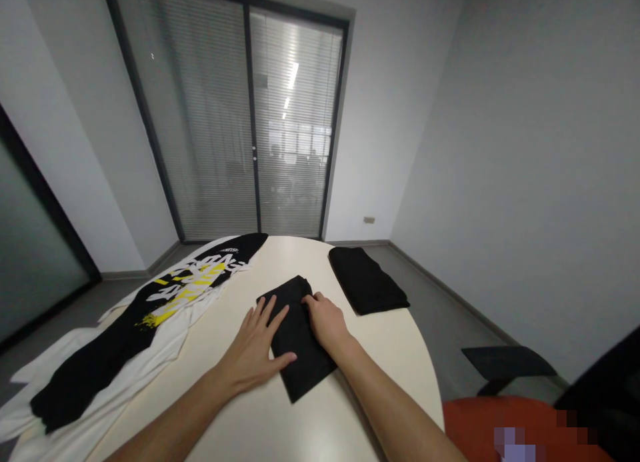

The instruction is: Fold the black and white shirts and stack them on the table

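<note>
Folded black cloth (297,335) lies flat, aslant on the table (270,425)

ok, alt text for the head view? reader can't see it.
The left hand lies spread over one edge of a folded black cloth, the right hand at the other, on a pale table. Another black cloth lies to the right, black-and-white printed clothing to the left.
</note>
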### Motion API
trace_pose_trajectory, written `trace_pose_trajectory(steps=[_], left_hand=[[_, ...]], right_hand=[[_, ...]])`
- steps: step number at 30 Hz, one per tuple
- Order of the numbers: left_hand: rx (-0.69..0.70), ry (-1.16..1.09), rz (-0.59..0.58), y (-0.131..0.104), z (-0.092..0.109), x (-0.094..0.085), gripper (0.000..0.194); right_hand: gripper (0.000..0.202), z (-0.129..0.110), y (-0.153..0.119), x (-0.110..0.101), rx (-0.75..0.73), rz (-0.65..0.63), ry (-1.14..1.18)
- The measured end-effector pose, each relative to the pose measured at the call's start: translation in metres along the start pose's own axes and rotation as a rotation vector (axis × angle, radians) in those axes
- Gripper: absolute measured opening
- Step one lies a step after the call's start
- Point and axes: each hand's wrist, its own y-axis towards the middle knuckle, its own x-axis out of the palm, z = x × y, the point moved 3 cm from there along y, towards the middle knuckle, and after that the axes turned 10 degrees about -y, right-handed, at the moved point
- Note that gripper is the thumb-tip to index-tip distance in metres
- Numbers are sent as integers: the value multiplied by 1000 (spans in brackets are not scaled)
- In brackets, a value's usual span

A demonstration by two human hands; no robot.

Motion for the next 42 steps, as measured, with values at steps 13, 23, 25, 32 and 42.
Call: trace_pose_trajectory(steps=[13,23,25,32,42], left_hand=[[-31,13,-103,-2,-5,11,73],[-56,39,85,10,-14,4,50],[-48,30,103,11,-14,3,47],[-35,22,118,8,-17,5,46],[-57,2,118,9,-18,2,43]], right_hand=[[36,21,6,6,66,71,105],[36,68,20,-34,174,213,193],[36,75,28,-45,177,232,170],[36,117,69,-76,171,314,98],[40,219,127,-58,272,205,148]])
